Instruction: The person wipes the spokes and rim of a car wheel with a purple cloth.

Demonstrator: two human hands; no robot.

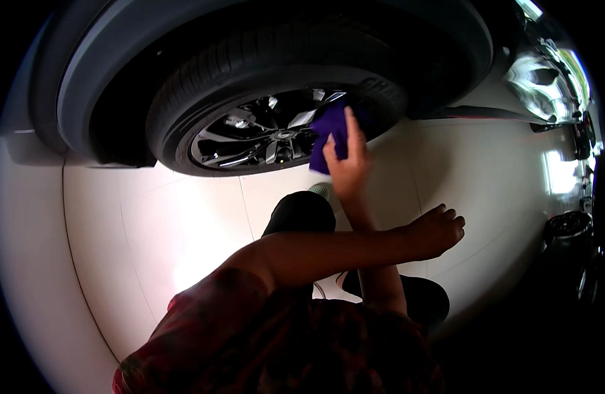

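My right hand (349, 165) presses a purple cloth (328, 140) against the right part of an alloy wheel rim (263, 130), its index finger stretched out over the fabric. The black tyre (184, 106) around the rim bears raised lettering. Part of the rim is covered by the cloth and hand. My left forearm lies across in front of my body, over the right arm. At its end my left hand (435, 234) is curled into a loose fist away from the wheel, with nothing visible in it.
A grey wheel arch (85, 74) curves over the tyre, close above my hand. Pale tiled floor (218, 216) spreads below. My dark-clothed knees (300, 212) are bent near the wheel. At the far right stand another shiny vehicle (538, 83) and a further wheel (568, 224).
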